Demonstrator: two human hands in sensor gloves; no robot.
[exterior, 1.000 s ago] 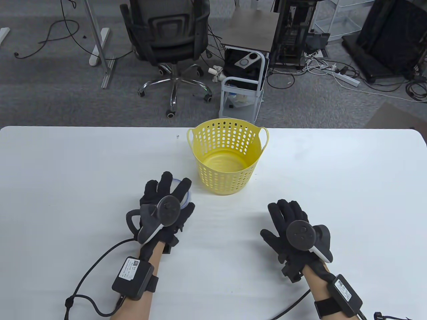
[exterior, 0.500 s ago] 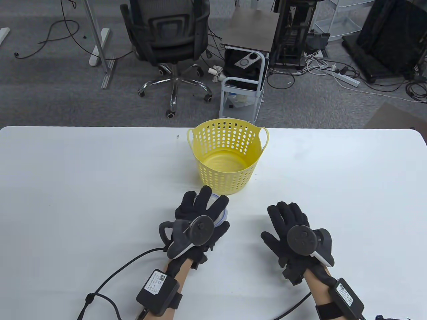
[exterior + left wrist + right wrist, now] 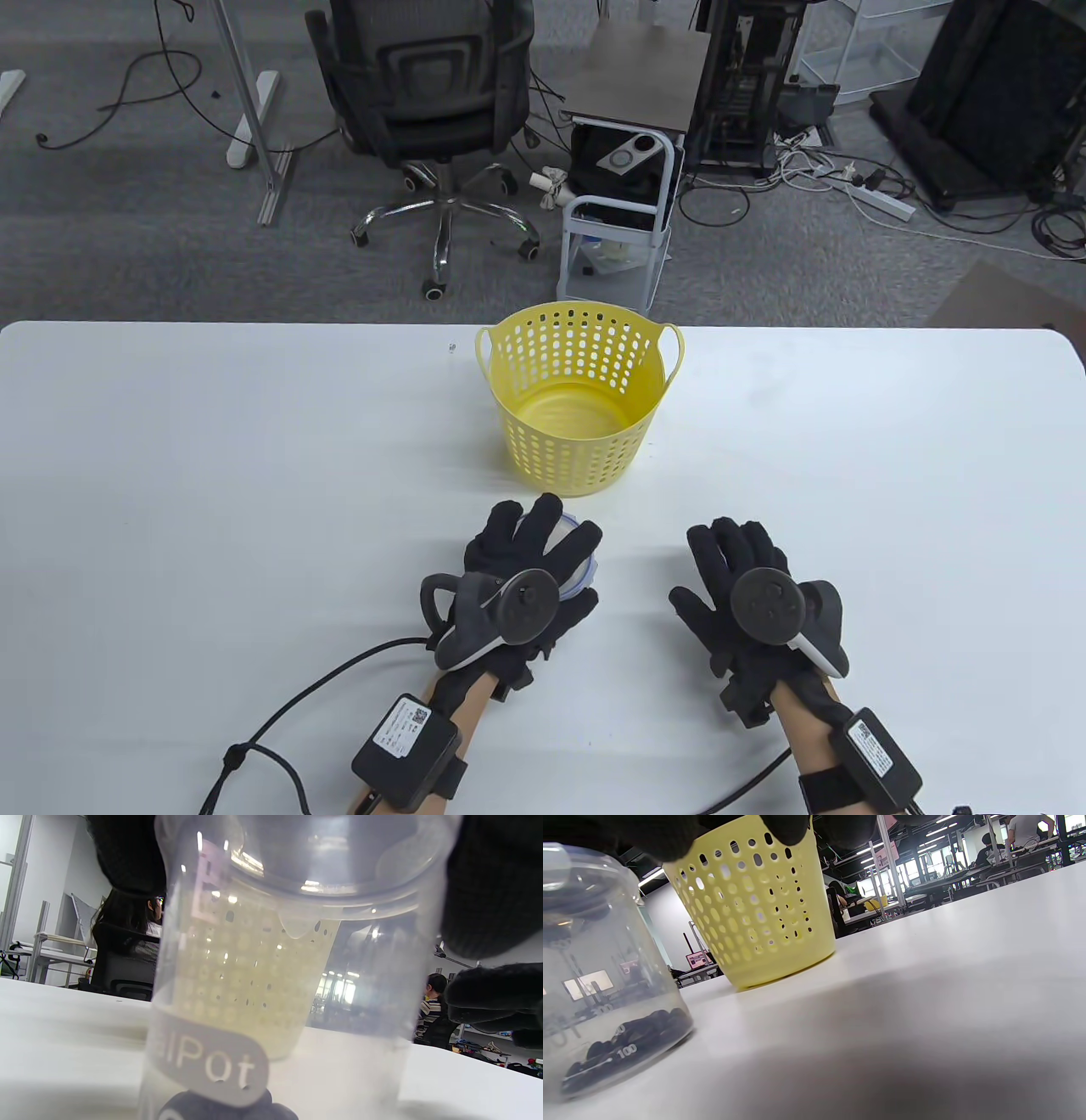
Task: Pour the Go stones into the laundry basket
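**Left hand grips a cup of Go stones in front of the yellow basket**

From my remote seat I see a white table from above. A yellow perforated plastic laundry basket with two small handles stands upright near the table's far edge, with nothing visible inside it. Just in front of it, my left hand, in a black sensor glove, grips a clear plastic measuring cup from above, fingers spread over its top. The cup stands upright on the table, close to the basket but apart from it.

In the right wrist view, a small heap of black Go stones lies at the bottom of the cup. In the left wrist view the cup's wall fills the frame, with a grey label reading what looks like "iPot", though part is blurred.

My right hand rests flat on the table to the cup's right, fingers spread, holding nothing.
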